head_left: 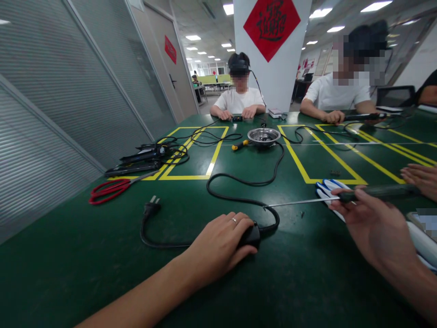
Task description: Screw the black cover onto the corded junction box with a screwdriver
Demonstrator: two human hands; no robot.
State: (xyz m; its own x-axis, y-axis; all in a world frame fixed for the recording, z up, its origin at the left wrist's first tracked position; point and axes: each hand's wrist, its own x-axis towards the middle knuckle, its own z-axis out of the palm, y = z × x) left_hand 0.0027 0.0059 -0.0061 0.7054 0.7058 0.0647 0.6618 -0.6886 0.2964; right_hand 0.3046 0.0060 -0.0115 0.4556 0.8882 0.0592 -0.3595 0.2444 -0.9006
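My left hand [227,241] is closed over a small black power adapter [251,236] on the table, its fingers hiding most of the case. A black cord with a two-pin plug [152,207] runs out on the left, and a thicker black cable [242,199] loops away from the other end. In my right hand [378,223] is a long screwdriver [378,193] with a dark handle, held between thumb and fingers. Its thin shaft points left, and the tip appears over the cable's loop; whether it touches cannot be made out. Under it lies a blue-and-white striped thing [329,189].
Red-handled scissors [111,190] and a heap of black devices with cords [146,157] lie left. A metal bowl [263,136] stands mid-table beside a yellow-and-black screwdriver [241,145]. Co-workers sit across; another person's hand [419,177] rests at the right edge.
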